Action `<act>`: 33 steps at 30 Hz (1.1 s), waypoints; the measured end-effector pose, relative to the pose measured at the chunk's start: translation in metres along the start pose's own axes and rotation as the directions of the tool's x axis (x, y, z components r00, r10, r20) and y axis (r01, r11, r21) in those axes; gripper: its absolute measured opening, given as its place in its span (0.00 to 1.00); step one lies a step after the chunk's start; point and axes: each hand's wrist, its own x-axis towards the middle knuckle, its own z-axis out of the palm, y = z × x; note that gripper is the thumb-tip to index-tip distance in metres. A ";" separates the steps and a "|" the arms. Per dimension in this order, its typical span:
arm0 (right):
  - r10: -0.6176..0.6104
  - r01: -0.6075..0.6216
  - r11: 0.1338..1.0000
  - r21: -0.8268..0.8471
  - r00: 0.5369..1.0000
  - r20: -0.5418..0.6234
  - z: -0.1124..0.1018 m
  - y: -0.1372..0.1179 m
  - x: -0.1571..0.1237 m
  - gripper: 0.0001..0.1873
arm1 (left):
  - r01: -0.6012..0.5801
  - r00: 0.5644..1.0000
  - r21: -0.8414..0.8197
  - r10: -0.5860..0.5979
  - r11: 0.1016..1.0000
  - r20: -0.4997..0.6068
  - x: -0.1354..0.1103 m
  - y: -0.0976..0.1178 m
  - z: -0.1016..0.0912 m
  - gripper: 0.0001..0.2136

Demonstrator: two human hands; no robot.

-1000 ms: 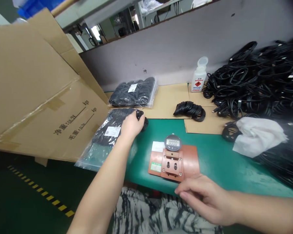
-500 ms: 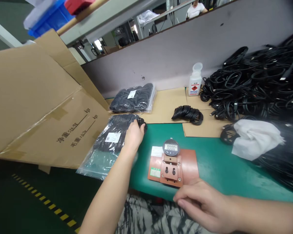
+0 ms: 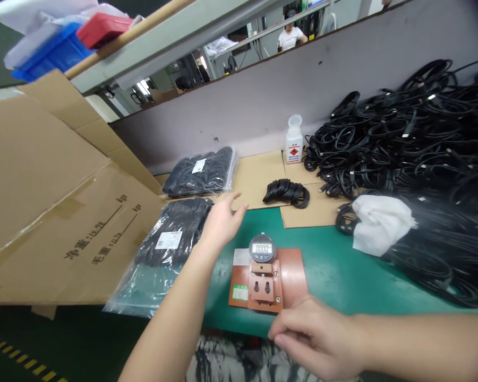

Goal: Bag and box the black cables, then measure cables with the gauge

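My left hand (image 3: 224, 220) is open, thumb and fingers apart, holding nothing. It hovers at the right edge of a clear plastic bag (image 3: 143, 276) of black coiled cables (image 3: 189, 217), hiding part of it. My right hand (image 3: 308, 331) is closed, fingers curled against the thumb, low in front of the gauge. Anything inside its fingers is hidden. Between the hands, a reddish-brown fixture (image 3: 295, 270) carries a round digital dial gauge (image 3: 263, 248) showing zeros. Beyond it, a row of coiled black cables (image 3: 284, 192) leans over on cardboard (image 3: 250, 185).
A second bag of cables (image 3: 201, 172) lies behind the first. The open carton (image 3: 63, 212) stands left. A large heap of black cables (image 3: 386, 132), a white cloth (image 3: 380, 223) and a white bottle (image 3: 293, 143) are on the right side. A person (image 3: 291, 38) is visible behind the partition.
My left hand has let go of a black coil at the bag's edge and opened, its fingers now pointing right. The right hand keeps its closed pose. The camera view has shifted right.
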 end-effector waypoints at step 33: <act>0.029 -0.030 0.998 -0.063 0.999 -0.017 0.003 -0.006 -0.004 0.09 | 0.283 0.878 -0.933 -0.331 -0.220 0.345 -0.201 0.014 0.004 0.08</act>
